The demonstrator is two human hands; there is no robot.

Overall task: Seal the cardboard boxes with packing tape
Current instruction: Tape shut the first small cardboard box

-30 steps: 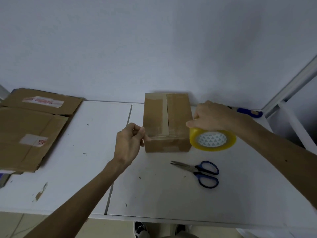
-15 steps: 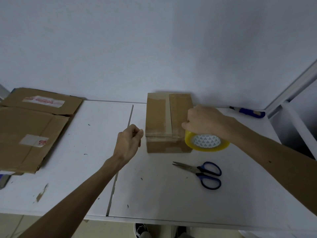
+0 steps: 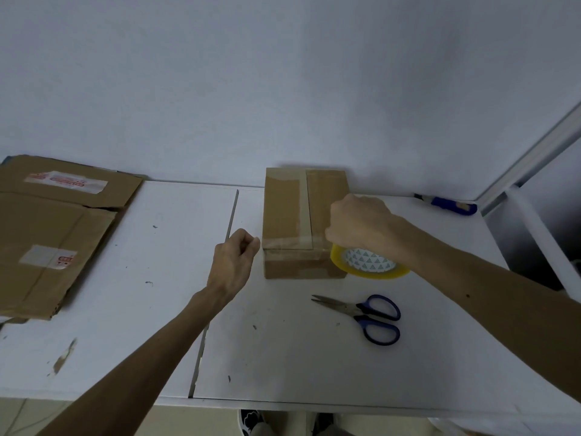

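Note:
A small brown cardboard box (image 3: 290, 215) stands on the white table (image 3: 283, 357) against the wall, with a strip of tape along its top seam. My right hand (image 3: 361, 226) grips a yellow roll of packing tape (image 3: 369, 265) at the box's near right corner. A clear strip of tape runs from the roll across the near top edge of the box. My left hand (image 3: 235, 262) is beside the near left corner, its fingers curled and pinching the free end of that strip.
Blue-handled scissors (image 3: 371, 314) lie in front of the box. Flattened cardboard (image 3: 53, 240) covers the table's left end. A blue-handled tool (image 3: 452, 206) lies at the back right by a white frame (image 3: 531, 149). A seam (image 3: 217, 297) splits the tabletop.
My right hand has brought the roll down and left against the box's near right corner. My left hand has slipped slightly left off the box's corner, still pinched.

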